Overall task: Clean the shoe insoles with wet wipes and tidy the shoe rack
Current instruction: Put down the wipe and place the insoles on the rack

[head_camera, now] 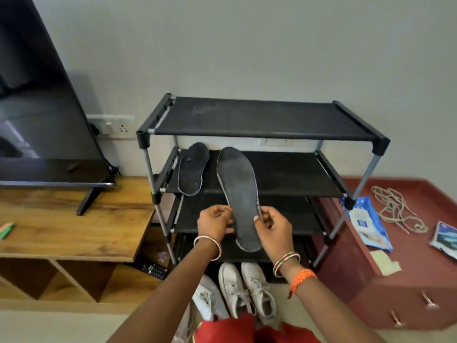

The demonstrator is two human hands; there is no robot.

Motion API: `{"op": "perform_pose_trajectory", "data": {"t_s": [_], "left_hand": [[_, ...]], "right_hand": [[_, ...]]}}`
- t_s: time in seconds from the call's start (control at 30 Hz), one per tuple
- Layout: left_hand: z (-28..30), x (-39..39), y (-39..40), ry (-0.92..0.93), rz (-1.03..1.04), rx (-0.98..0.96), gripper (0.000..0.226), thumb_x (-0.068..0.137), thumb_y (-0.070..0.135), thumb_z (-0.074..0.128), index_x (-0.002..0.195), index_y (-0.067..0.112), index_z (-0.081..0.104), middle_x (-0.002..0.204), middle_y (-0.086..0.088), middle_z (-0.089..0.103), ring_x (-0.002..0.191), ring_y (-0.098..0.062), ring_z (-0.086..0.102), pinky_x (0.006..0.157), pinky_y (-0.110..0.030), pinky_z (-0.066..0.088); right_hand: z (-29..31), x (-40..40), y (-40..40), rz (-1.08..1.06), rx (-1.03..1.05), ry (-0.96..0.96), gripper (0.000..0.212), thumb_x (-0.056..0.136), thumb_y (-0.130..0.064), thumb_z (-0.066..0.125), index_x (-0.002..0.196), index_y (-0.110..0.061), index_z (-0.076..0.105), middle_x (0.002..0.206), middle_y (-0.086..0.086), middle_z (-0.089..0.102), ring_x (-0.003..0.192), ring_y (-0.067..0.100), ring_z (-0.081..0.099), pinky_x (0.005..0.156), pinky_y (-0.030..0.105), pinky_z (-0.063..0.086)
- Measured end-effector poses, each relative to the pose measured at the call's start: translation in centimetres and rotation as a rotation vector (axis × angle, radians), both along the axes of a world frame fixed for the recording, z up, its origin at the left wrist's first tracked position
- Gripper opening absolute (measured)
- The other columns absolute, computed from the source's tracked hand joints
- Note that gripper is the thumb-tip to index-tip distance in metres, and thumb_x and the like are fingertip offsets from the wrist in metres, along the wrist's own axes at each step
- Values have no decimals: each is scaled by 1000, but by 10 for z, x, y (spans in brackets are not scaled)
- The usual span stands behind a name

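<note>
From the head camera I see my two hands in front of a black shoe rack (262,117). My left hand (214,225) and my right hand (271,231) both hold one dark insole (241,196). The grip of each hand is pinching an edge of that insole, the left one on its left edge and the right one on its right edge. The insole stands nearly upright and leans a little to the left, with its wide end up.

A second dark insole (192,168) rests on the second shelf from the top, at the left, leaning back toward the wall. The top shelf is dusty.

Below my hands, on the floor by the rack, stands a pair of white sneakers (247,290), toes toward the rack. A third white shoe (207,298) lies just left of them.

To the right is a red-brown cabinet (385,300). On its surface lie a blue pack of wet wipes (366,222), a tangle of beige shoelaces (395,209) and a small printed packet (445,238).

To the left is a wooden TV stand (74,231) with a dark TV (42,107) on it. A remote control (154,269) lies on the low shelf of the stand.
</note>
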State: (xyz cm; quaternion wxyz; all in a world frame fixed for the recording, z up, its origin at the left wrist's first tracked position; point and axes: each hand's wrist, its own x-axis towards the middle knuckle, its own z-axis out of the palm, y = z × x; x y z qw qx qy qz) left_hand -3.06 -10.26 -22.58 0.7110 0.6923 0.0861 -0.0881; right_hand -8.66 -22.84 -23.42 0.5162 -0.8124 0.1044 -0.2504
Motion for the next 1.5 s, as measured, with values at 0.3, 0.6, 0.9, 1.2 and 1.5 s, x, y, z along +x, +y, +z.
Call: {"op": "perform_pose_trajectory", "data": {"t_s": [0.3,0.6,0.9,1.2,1.5], "left_hand": [[32,87,-5,-156,197,373,20,83,5,57,67,12,66,64,-10,65,59,-27,65,61,-37,58],[33,111,-13,-121,239,782,20,89,17,54,93,20,73,105,-13,68,96,-37,63,67,-33,40],[17,105,-9,-200,116,763,25,95,19,46,104,22,69,109,-13,64,99,-37,59,75,-38,46],[-11,43,6,-589,162,621,44,91,9,45,135,17,42,122,0,56,97,-17,60,69,-30,49],[-86,-66,-75,-650,-783,740,46,76,21,42,121,19,54,112,1,62,98,-18,60,80,-34,50]], "right_hand": [[24,96,15,-186,-263,156,20,76,-27,66,61,-23,54,55,-10,53,74,18,57,80,33,36],[20,142,18,-210,-241,291,21,82,-28,61,63,-21,58,64,-8,60,74,17,57,79,33,22],[14,147,24,-332,-211,284,21,86,-26,59,66,-22,56,64,-7,59,72,18,56,80,32,22],[1,90,12,-345,-283,-89,22,81,-30,55,100,-18,54,94,-6,57,93,16,52,85,33,25],[-100,-62,-79,-106,-745,122,27,71,-24,44,96,-19,52,91,1,60,84,22,54,74,35,30]]}}
